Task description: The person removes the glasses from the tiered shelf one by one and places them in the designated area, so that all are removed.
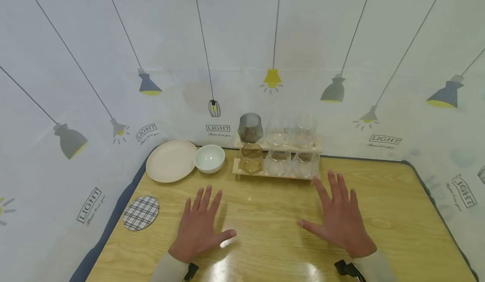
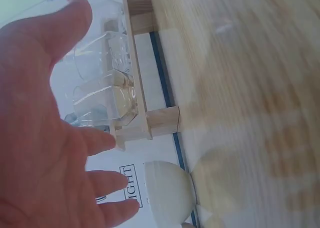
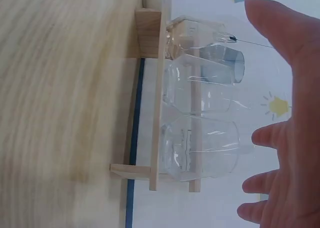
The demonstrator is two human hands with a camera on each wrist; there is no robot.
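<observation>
My left hand (image 1: 198, 227) is held over the table with its fingers spread and nothing in them; the pale bowl (image 1: 209, 159) lies beyond it. To the right, my right hand (image 1: 339, 216) is likewise spread and holds nothing, just in front of a two-tier wooden rack (image 1: 238, 164). On the rack's lower tier stand an amber glass (image 1: 251, 159) and two clear glasses (image 3: 200, 148). A grey glass (image 1: 250, 128) is at the upper tier's left, with clear glasses (image 1: 305, 131) beside it.
A cream oval plate (image 1: 170, 162) sits at the back left, beside the bowl. Nearer on the left lies a round checked coaster (image 1: 141, 213). A cloth wall (image 1: 242, 42) printed with lamps rises behind the wooden table (image 1: 265, 240).
</observation>
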